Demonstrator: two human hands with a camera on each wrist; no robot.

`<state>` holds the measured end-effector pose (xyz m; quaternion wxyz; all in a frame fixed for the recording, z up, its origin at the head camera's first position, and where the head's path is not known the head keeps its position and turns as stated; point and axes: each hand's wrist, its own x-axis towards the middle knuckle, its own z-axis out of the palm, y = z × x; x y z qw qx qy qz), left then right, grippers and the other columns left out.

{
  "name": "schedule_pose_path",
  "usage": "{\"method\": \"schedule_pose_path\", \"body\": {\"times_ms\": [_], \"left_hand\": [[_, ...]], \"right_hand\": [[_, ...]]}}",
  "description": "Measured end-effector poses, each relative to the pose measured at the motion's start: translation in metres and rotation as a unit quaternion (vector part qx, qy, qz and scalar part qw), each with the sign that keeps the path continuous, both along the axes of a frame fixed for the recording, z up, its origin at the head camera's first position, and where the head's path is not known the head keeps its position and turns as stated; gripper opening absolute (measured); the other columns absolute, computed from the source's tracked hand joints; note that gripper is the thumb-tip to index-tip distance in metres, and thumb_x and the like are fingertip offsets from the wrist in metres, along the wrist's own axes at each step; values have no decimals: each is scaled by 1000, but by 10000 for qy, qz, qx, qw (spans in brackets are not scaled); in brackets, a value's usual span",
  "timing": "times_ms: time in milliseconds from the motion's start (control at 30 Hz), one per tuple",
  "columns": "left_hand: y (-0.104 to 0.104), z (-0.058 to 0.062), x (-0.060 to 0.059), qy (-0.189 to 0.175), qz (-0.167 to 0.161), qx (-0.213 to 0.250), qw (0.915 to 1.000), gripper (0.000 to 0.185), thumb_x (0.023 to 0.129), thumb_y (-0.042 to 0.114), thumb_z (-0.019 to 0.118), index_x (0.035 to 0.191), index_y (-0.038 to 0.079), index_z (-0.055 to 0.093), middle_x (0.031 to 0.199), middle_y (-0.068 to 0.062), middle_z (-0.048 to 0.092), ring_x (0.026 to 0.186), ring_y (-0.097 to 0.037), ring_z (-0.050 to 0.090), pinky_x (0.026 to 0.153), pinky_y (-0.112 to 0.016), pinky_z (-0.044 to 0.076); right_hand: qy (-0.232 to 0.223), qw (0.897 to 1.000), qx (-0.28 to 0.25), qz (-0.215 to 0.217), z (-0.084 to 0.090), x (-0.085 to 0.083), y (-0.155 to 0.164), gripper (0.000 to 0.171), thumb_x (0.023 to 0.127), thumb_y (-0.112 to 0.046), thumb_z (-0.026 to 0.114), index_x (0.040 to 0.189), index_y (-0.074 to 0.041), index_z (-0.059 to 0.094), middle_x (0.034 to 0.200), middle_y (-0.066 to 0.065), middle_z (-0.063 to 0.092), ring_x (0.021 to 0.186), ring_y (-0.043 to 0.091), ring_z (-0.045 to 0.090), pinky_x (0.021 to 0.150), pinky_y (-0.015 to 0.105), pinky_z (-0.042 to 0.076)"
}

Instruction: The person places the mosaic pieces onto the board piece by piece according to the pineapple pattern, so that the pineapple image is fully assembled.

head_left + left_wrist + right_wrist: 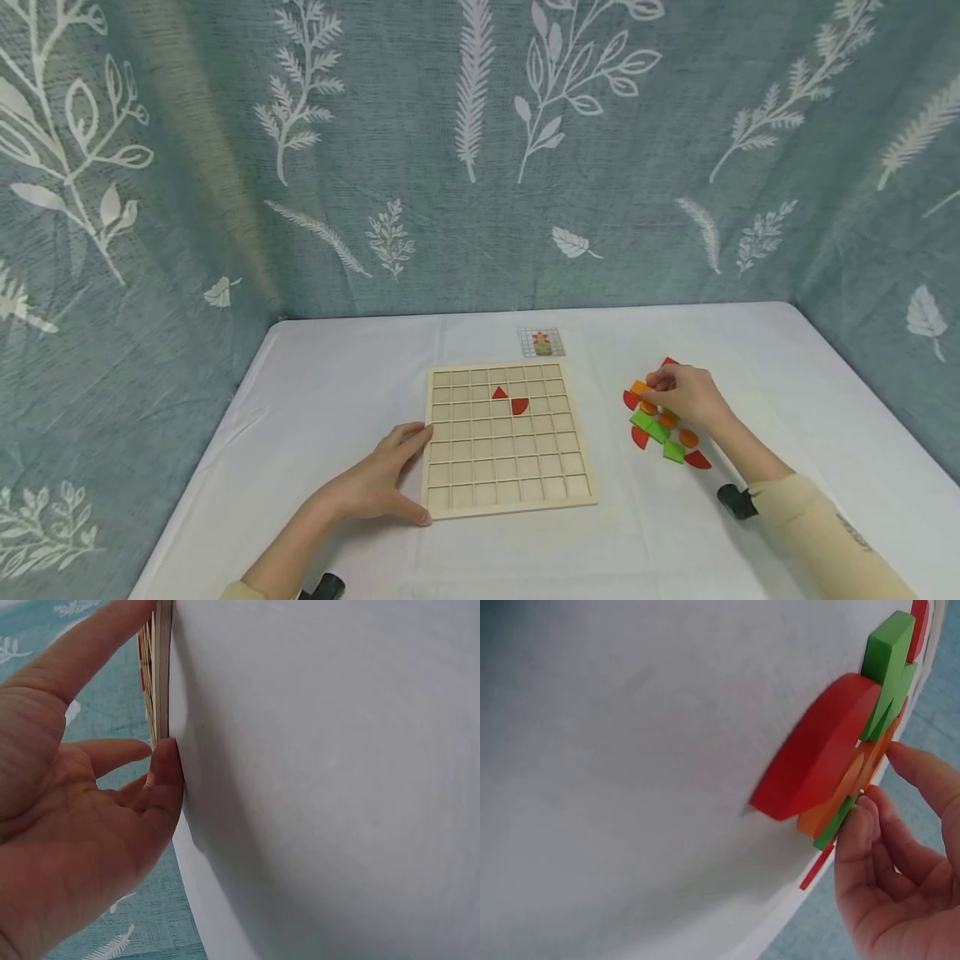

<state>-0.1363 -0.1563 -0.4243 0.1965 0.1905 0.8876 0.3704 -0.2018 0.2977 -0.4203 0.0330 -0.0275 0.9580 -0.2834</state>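
Backdrop: teal curtain with white leaf print, top and both sides | Table: white cloth, lower centre | Light: soft, even

Wooden grid board lying flat on the white desk, pale, square-celled, with a red triangle and a red quarter-round piece set in neighbouring upper cells. To its right, a loose cluster of red, orange and green pieces, flat and touching one another.
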Motion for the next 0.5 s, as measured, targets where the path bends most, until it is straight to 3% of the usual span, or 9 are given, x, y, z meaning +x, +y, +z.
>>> {"method": "schedule_pose_path", "body": {"times_ms": [500], "left_hand": [[2, 0, -2, 109, -164, -178, 9996, 116, 61, 27, 92, 153, 1, 26, 161, -18, 11, 144, -39, 13, 109, -62, 22]], "right_hand": [[-48, 9994, 354, -44, -1, -8, -3, 28, 84, -24, 76, 95, 1, 69, 86, 8, 67, 74, 21, 58, 63, 32, 51]]}}
